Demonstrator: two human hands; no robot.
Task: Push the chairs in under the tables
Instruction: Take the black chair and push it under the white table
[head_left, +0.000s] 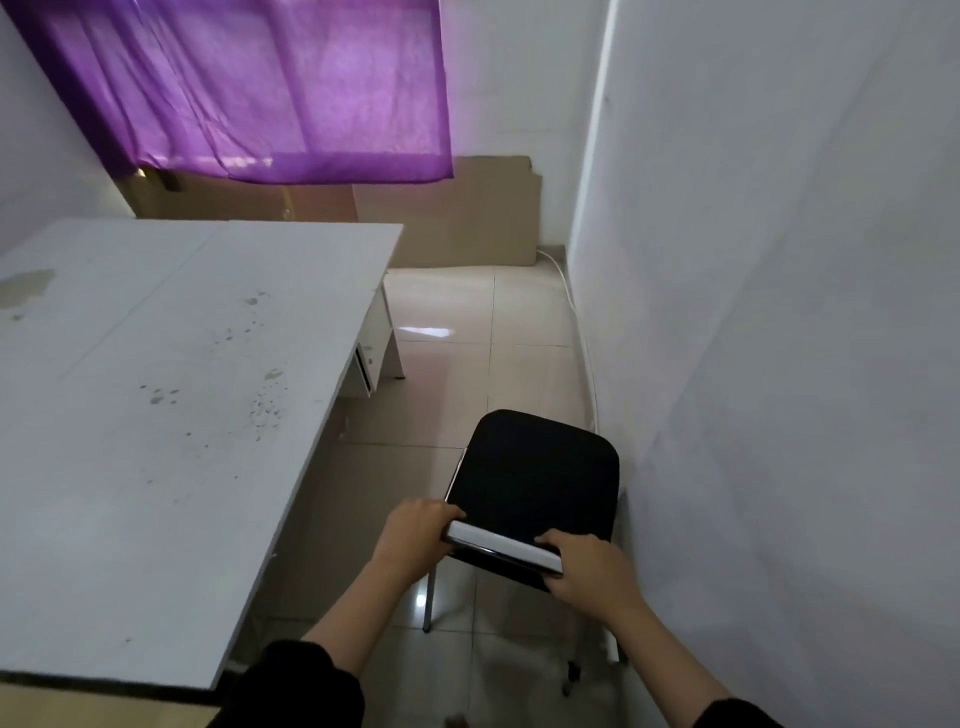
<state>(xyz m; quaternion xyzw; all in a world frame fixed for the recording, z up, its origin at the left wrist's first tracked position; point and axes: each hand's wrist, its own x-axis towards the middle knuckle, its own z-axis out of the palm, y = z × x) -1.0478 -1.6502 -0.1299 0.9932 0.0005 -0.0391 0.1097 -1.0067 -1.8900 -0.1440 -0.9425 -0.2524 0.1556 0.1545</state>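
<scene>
A: Where is the chair (535, 478) right now?

B: Out on the tiled floor (447, 312), in the gap between the white table (156, 389) on the left and the white wall (779, 312) on the right. Its black seat sits close to the wall and well clear of the table's edge, so nothing of it is under the surface.

A: And the hands?

B: Both are on the top rail of the backrest. The left hand (415, 535) has its fingers (447, 512) curled over the left end of the rail; the right hand (587, 571) has its fingers (550, 543) wrapped over the right end. Both are closed around it, with a pale strip of the rail showing between them.

A: What do the arms look like?

B: Bare forearms, with dark sleeves at the bottom of the view.

A: Anything on the surface?

B: Only stains and specks on its white top.

A: And farther back?

B: A purple curtain (260, 88) hangs over the far wall, with flat cardboard (457, 218) leaning below it. A white cable (563, 283) runs along the foot of the right wall.
</scene>
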